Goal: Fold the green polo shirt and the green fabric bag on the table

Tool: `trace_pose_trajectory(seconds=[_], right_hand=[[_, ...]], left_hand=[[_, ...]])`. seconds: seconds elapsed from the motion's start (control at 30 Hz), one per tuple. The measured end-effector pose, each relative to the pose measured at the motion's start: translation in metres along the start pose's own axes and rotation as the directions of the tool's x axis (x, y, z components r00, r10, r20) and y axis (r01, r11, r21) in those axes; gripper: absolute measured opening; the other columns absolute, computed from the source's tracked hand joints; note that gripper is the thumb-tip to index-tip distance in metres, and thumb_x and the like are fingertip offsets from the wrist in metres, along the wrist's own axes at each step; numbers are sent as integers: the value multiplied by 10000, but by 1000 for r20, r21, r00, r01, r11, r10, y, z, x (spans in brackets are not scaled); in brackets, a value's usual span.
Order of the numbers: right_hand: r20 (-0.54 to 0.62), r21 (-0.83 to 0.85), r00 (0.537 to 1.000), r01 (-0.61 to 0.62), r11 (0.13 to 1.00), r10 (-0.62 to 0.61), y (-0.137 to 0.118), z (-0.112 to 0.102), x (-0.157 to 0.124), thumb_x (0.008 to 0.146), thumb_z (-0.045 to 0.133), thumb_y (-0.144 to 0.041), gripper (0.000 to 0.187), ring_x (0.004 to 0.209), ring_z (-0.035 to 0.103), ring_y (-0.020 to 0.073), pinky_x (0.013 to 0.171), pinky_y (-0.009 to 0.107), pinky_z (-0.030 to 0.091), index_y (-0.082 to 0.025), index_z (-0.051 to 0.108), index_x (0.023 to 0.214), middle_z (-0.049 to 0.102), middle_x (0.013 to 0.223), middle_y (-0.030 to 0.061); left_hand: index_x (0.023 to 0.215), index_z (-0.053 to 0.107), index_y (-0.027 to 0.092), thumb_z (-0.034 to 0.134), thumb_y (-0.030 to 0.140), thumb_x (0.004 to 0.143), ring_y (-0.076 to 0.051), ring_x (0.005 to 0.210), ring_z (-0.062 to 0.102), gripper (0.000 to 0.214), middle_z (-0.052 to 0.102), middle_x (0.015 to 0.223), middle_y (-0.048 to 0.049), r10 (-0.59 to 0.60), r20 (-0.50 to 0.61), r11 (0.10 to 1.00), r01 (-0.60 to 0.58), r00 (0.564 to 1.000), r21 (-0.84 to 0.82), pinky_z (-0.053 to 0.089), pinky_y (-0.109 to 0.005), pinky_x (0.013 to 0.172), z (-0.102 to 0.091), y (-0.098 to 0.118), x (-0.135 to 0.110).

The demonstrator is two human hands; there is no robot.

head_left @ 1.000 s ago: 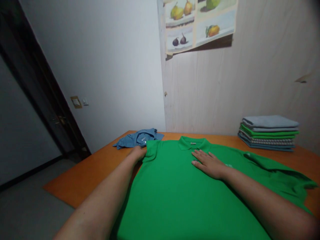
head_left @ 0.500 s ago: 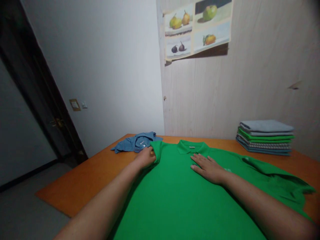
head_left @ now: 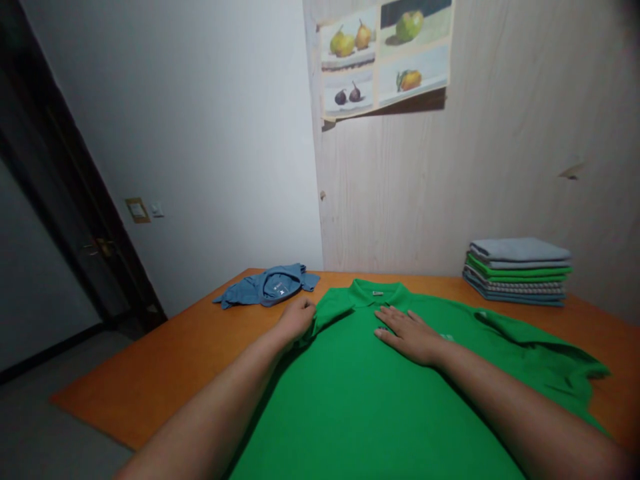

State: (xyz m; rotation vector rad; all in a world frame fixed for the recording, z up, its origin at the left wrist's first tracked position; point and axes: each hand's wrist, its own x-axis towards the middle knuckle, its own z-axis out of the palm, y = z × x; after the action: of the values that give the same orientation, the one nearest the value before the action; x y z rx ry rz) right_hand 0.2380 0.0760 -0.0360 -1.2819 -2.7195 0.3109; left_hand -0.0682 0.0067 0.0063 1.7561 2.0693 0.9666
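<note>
Looking toward a pale wall (head_left: pixel 225 133) that meets a wood-grained panel (head_left: pixel 400 200), with a sheet of fruit pictures (head_left: pixel 385 60) fixed high on the panel and a dark door (head_left: pixel 65 167) far off to the left. Can make out two small switch plates (head_left: pixel 137 210) between door and corner. Spread across the orange bench (head_left: pixel 150 360), with its collar (head_left: pixel 363 293) toward the panel: see the green polo shirt (head_left: pixel 380 400), filling the near middle and running out of view at the bottom.

With the left hand (head_left: pixel 297 320), holding cloth in a closed grip at the near sleeve (head_left: pixel 333 305), folded inward toward the collar; cannot tell exactly where the fingertips meet the fabric. With the right hand (head_left: pixel 413 333), resting palm-down on the chest just below the collar, grip unclosed and fingers outstretched. Can see the other sleeve (head_left: pixel 540 340) lying rumpled toward the right.

Beyond the left hand, near but apart from it, see a crumpled blue garment (head_left: pixel 245 290). At the back right, see a neat stack of folded cloths (head_left: pixel 520 270), light grey on top, with bright green, checked and blue layers beneath.
</note>
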Motion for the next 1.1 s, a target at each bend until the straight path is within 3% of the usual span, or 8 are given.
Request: trace_pose_trajectory(seconds=[0.17,0.27,0.33,0.47,0.57,0.77,0.93,1.1], right_hand=[[-1,0,1000,0,1000,0,-1,-1,0,942,186,-766,845,1542,149,303,1226,584,104,-243,292,1597,213,1668,63],[6,-10,1000,-6,1000,6,-2,-1,0,941,176,-768,856,1543,149,301,1226,582,107,-233,278,1601,199,1670,62],[8,-13,1000,-6,1000,6,-1,0,0,935,179,-778,864,1543,148,300,1227,580,107,-237,276,1602,199,1670,62],[-4,-9,1000,-6,1000,6,-1,-1,0,926,184,-791,869,1541,157,299,1228,577,106,-251,288,1598,211,1667,66],[-5,-8,1000,-5,1000,5,-2,-2,-1,923,180,-794,876,1540,161,304,1227,581,109,-247,294,1597,218,1665,71],[-3,-8,1000,-8,1000,8,-3,-2,-1,920,178,-797,884,1540,161,305,1227,581,118,-240,292,1597,217,1667,69],[4,-15,1000,-8,1000,8,-2,-2,-1,920,166,-800,892,1541,153,306,1226,583,110,-234,283,1600,206,1669,74],[7,-6,1000,0,1000,0,-1,-2,0,917,177,-804,887,1540,157,307,1226,583,108,-248,278,1601,207,1669,67]], left_hand=[[907,695,184,455,224,843,-208,878,665,251,737,936,-65,77,112,997,-75,991,-25,500,-275,739,-4,20,-16],[982,744,223,522,204,789,-221,1046,656,294,756,1100,-31,217,379,975,-221,900,-34,473,-285,945,-6,31,-26],[1057,744,231,550,236,797,-233,1121,636,325,734,1205,-34,249,469,965,-260,847,-41,440,-295,1014,-6,35,-30],[1142,682,175,627,377,817,-256,1108,627,387,694,1244,-113,73,207,996,-81,976,28,469,-302,917,-2,32,-26],[971,666,160,602,508,844,-227,872,640,376,714,966,-99,-110,74,993,105,991,61,446,-269,665,0,27,-18],[743,575,195,707,647,710,-161,619,510,472,554,664,8,-160,233,986,147,959,73,291,-269,518,9,29,-17],[677,568,203,844,340,546,-167,676,534,335,533,641,32,-102,248,995,94,963,43,312,-251,552,24,30,-21],[662,601,197,712,207,648,-162,631,583,112,561,592,34,-128,217,971,167,968,-173,386,-231,543,13,26,-17]])
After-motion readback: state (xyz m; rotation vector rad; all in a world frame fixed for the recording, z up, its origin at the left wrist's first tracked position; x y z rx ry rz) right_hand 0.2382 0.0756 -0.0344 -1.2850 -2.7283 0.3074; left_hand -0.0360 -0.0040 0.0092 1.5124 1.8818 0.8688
